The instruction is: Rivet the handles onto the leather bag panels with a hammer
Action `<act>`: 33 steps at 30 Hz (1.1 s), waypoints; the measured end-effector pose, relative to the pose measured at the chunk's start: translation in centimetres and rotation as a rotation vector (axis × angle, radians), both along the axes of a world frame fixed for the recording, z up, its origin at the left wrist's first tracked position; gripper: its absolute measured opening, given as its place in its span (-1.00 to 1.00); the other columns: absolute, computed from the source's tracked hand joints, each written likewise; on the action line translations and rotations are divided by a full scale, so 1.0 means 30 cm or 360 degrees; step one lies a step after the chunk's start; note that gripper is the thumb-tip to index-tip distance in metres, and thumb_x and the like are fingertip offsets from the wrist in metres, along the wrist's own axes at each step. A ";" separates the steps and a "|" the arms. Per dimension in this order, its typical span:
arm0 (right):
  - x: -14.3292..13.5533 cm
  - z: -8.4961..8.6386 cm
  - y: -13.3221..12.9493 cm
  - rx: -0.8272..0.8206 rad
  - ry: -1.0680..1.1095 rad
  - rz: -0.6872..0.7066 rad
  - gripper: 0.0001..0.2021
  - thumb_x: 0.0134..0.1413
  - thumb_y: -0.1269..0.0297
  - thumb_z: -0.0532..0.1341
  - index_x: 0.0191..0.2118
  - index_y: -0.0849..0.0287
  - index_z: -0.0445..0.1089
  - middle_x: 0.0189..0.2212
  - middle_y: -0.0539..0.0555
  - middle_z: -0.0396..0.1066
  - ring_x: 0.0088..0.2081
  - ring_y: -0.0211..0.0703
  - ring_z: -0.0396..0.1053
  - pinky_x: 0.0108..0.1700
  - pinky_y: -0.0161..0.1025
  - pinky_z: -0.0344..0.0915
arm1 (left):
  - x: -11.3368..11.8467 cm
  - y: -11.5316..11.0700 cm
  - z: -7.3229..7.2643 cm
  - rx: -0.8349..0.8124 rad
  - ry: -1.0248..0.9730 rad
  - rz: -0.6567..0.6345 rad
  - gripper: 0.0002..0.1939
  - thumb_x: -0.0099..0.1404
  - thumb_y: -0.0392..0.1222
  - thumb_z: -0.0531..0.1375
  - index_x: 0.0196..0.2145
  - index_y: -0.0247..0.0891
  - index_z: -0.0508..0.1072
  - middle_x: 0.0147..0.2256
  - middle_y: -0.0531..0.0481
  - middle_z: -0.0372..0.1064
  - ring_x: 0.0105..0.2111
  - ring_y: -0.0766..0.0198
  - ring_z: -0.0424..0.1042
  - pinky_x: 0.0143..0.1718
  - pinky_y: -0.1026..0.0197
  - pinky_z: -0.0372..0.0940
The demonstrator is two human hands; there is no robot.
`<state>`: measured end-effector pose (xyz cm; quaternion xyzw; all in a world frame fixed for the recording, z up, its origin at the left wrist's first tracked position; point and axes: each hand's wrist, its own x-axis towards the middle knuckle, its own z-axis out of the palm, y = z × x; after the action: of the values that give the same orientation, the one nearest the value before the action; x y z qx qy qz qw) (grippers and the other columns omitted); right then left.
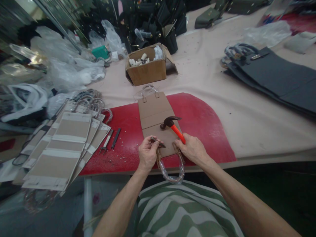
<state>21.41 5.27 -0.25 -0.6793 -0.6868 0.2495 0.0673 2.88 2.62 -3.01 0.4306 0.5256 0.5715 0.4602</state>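
A tan bag panel (155,110) lies on a red mat (202,115), with a plastic-wrapped handle at each end. The nearer handle (172,177) hangs past the table's front edge. My right hand (194,148) is closed round the orange grip of a claw hammer (176,129), whose dark head is over the panel. Its fingers also touch the base of the near handle. In my left hand (148,153) a thin, dark pointed tool (158,142) is pinched, its tip beside the near handle's left base. The exact kind of this tool is unclear.
A pronged punch (106,142) and a dark metal bar (116,138) lie left of the panel among small bits. Stacked panels with handles (66,141) stand further left. Behind is a cardboard box (146,72) of small pale items; dark panels (274,75) lie at right.
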 end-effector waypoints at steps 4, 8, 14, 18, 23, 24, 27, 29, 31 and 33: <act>0.001 -0.004 0.000 0.0007 0.0010 0.0001 -0.68 0.20 0.03 0.08 -0.25 0.19 0.38 -0.41 0.17 0.48 -0.35 0.00 0.43 -0.42 -0.23 0.01 | -0.002 -0.001 -0.007 -0.0005 -0.0025 0.0003 -0.75 0.22 -0.12 0.27 -0.21 -0.30 0.36 -0.35 0.00 0.46 -0.34 0.23 0.56 -0.23 0.10 0.52; 0.000 -0.007 0.000 0.0026 0.0014 -0.0001 -0.69 0.19 0.03 0.08 -0.26 0.19 0.38 -0.41 0.17 0.48 -0.36 -0.01 0.43 -0.42 -0.23 0.00 | -0.004 -0.001 -0.015 0.0017 0.0017 -0.0021 -0.77 0.23 -0.14 0.25 -0.21 -0.29 0.36 -0.35 0.00 0.47 -0.34 0.23 0.56 -0.23 0.11 0.51; -0.002 -0.006 -0.003 0.0032 0.0031 -0.0015 -0.69 0.18 0.03 0.09 -0.27 0.18 0.39 -0.42 0.15 0.47 -0.37 -0.02 0.42 -0.43 -0.24 -0.01 | -0.003 -0.025 -0.032 0.0226 0.0463 -0.0085 -0.87 0.31 -0.17 0.16 -0.20 -0.25 0.38 -0.34 -0.03 0.50 -0.32 0.25 0.55 -0.19 0.15 0.48; -0.002 -0.006 -0.007 0.0032 0.0069 -0.0036 -0.71 0.17 0.05 0.09 -0.29 0.18 0.37 -0.44 0.13 0.45 -0.39 -0.06 0.39 -0.43 -0.25 -0.01 | -0.007 -0.050 -0.042 0.0477 0.0923 -0.0114 -0.89 0.33 -0.24 0.11 -0.19 -0.21 0.40 -0.29 -0.06 0.51 -0.28 0.24 0.53 -0.18 0.19 0.44; 0.010 -0.022 0.005 0.0023 0.0355 -0.0065 -0.75 0.17 0.11 0.09 -0.42 0.15 0.28 -0.52 0.04 0.35 -0.46 -0.18 0.28 -0.43 -0.28 0.01 | -0.009 -0.046 -0.035 0.0634 0.1275 -0.0328 -0.83 0.34 -0.29 0.06 -0.17 -0.22 0.41 -0.27 -0.13 0.50 -0.26 0.19 0.52 -0.20 0.19 0.40; 0.016 -0.016 0.008 0.0014 0.0435 -0.0058 -0.73 0.19 0.12 0.06 -0.46 0.15 0.24 -0.54 0.02 0.32 -0.48 -0.20 0.26 -0.43 -0.29 0.02 | -0.007 -0.043 -0.032 0.0646 0.1329 -0.0383 -0.83 0.35 -0.29 0.05 -0.17 -0.22 0.41 -0.28 -0.14 0.50 -0.28 0.19 0.52 -0.21 0.19 0.39; 0.047 0.048 -0.004 0.0034 0.0548 -0.0027 -0.67 0.25 0.12 -0.05 -0.51 0.11 0.13 -0.58 -0.02 0.24 -0.52 -0.24 0.20 -0.44 -0.30 0.04 | -0.002 -0.039 -0.020 0.0615 0.1397 -0.0451 -0.82 0.36 -0.29 0.02 -0.17 -0.23 0.40 -0.32 -0.12 0.48 -0.35 0.20 0.49 -0.30 0.21 0.36; 0.073 0.127 -0.036 0.0139 0.0586 -0.0037 -0.65 0.27 0.06 -0.10 -0.50 0.09 0.09 -0.60 -0.03 0.21 -0.55 -0.24 0.18 -0.46 -0.29 0.03 | 0.002 -0.039 -0.017 0.0561 0.1378 -0.0418 -0.82 0.36 -0.29 0.02 -0.17 -0.22 0.40 -0.35 -0.09 0.47 -0.38 0.22 0.48 -0.33 0.24 0.35; 0.099 0.210 -0.082 0.0296 0.0602 -0.0038 -0.66 0.28 0.00 -0.12 -0.46 0.06 0.06 -0.63 -0.04 0.20 -0.59 -0.22 0.16 -0.48 -0.26 0.01 | 0.006 -0.039 -0.016 0.0531 0.1359 -0.0395 -0.83 0.36 -0.29 0.02 -0.18 -0.21 0.40 -0.36 -0.07 0.46 -0.38 0.23 0.48 -0.33 0.25 0.35; 0.120 0.268 -0.130 0.0448 0.0497 0.0028 -0.69 0.28 0.01 -0.14 -0.43 0.04 0.06 -0.64 -0.03 0.20 -0.61 -0.19 0.16 -0.48 -0.24 0.01 | 0.009 -0.039 -0.018 0.0525 0.1358 -0.0363 -0.84 0.36 -0.28 0.03 -0.19 -0.21 0.39 -0.35 -0.08 0.47 -0.35 0.22 0.49 -0.30 0.24 0.35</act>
<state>25.02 1.38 7.78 -0.6103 -0.7021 0.2539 0.2648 3.14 1.46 -3.54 0.7494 0.5193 0.3650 0.1883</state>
